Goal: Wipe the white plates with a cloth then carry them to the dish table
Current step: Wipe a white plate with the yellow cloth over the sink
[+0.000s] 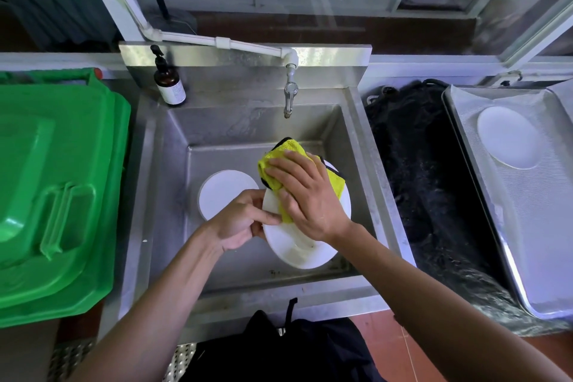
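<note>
Left hand [240, 220] pinches the rim of a white plate [297, 245], thumb curled over its edge, holding it tilted above the right half of a steel sink [173, 133], while the right hand [305, 195] presses a folded yellow cloth [291, 152] flat onto the plate's upper face, fingers spread and nearly straight. The wiping of this plate appears to be midway. A second white plate [221, 192] lies on the sink floor to the left, just beside the held one, seemingly still to be wiped. One more plate [508, 136] already rests on the mesh-lined metal tray [483, 192] at the far right, likely the dish table, so roughly a third of the job looks done. A tap [290, 96] hangs over the sink's back edge, close above the cloth. A brown pump bottle [169, 80] stands at the back left corner, a green bin lid [55, 189] lies left of the sink, and a dark netted heap [415, 164] sits between sink and tray along the carrying route.
</note>
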`<state>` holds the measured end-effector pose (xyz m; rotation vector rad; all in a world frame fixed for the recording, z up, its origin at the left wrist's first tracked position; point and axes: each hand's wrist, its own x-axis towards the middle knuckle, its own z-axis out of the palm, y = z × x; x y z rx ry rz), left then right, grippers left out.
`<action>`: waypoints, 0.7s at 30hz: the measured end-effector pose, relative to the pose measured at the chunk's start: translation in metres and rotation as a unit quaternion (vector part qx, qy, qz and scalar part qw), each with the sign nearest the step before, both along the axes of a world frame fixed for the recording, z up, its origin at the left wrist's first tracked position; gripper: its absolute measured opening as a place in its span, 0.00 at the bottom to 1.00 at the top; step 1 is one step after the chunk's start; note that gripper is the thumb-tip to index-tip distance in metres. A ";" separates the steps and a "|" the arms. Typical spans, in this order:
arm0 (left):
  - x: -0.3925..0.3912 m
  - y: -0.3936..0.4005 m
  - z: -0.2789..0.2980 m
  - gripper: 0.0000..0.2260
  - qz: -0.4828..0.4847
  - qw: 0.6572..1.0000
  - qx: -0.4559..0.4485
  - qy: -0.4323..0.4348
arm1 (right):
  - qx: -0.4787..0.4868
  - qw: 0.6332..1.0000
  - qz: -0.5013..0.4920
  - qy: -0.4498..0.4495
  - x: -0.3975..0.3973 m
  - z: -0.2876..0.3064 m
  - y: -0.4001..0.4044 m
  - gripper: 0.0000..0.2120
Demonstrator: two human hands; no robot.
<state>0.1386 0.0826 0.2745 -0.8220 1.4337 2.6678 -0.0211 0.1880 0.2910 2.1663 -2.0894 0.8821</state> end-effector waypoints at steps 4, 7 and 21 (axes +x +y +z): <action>-0.001 -0.001 0.002 0.13 0.002 1.000 0.004 0.006 | 0.011 1.000 0.012 0.012 -0.013 -0.001 -0.004 0.22; -0.001 -0.002 0.002 0.13 0.013 1.000 0.005 0.012 | 0.010 0.999 -0.038 -0.011 -0.018 -0.005 -0.009 0.22; -0.007 0.009 -0.002 0.21 0.116 0.993 0.004 -0.009 | 0.049 0.928 -0.310 -0.201 -0.001 -0.027 0.002 0.26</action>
